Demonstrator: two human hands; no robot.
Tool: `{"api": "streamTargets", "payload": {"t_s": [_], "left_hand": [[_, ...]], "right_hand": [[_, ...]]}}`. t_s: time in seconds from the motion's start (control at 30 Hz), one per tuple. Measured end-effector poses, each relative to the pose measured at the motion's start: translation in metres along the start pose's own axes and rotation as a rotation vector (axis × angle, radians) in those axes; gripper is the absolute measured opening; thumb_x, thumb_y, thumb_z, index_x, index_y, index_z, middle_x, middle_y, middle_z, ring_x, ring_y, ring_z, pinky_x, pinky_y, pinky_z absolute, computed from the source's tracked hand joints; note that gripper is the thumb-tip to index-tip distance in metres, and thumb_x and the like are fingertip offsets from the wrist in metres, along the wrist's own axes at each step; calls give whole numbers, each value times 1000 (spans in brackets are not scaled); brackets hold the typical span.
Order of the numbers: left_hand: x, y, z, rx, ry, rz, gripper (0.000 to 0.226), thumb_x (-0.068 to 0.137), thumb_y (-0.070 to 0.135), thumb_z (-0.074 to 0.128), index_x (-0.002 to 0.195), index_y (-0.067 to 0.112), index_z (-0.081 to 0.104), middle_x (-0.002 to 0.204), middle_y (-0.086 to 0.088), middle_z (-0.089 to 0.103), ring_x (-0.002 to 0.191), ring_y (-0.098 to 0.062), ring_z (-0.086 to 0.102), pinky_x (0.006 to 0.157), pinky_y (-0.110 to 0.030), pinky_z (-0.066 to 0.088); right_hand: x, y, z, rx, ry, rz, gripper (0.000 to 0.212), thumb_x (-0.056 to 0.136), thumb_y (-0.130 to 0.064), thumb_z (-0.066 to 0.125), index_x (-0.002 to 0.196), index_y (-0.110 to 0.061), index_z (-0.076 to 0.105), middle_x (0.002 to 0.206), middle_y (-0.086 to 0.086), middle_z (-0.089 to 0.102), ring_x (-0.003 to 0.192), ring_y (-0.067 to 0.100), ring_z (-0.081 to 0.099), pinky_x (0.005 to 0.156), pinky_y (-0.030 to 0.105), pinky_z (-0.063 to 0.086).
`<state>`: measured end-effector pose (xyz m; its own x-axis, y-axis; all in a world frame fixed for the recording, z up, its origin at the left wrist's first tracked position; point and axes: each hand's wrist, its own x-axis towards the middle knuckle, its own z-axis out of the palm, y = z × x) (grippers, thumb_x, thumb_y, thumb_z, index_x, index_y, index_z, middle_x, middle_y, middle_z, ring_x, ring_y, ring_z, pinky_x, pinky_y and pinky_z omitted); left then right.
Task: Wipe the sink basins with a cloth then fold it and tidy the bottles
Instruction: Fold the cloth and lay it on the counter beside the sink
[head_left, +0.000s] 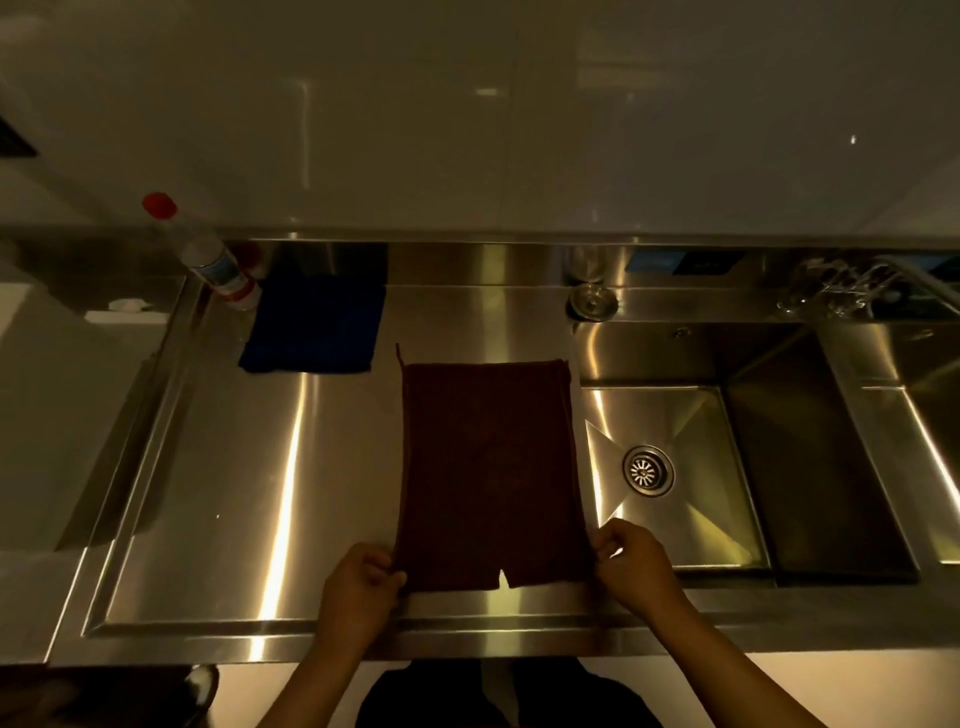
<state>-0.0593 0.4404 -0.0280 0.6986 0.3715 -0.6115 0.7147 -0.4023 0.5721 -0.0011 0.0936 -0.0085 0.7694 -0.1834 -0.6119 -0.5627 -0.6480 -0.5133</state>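
fingers of left hand and right hand pinch near corners of flat dark brown cloth on steel bench.

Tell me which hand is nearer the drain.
Right. The right hand pinches the brown cloth's near right corner at the basin's edge, just short of the drain. The left hand holds the near left corner, the cloth's whole width farther away.
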Motion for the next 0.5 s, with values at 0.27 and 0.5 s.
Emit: {"api": "streamTargets", "payload": {"t_s": [0.27,0.5], "left_hand": [[-4,0,-10,-53,-24,-47,21,84,5,83,91,11,64,82,-14,71,81,-35,71,81,-51,60],[-3,-3,-8,53,-95,-45,20,86,13,82,91,15,64,81,-8,73,80,-26,71,79,-37,56]], "right_hand": [[-2,6,5,297,34,29,22,80,17,56,89,-3,61,84,15,67,83,32,65,75,43,54],[7,19,4,147,-6,28,26,94,2,54,84,-14,71,85,1,71,83,16,64,71,28,48]]}}
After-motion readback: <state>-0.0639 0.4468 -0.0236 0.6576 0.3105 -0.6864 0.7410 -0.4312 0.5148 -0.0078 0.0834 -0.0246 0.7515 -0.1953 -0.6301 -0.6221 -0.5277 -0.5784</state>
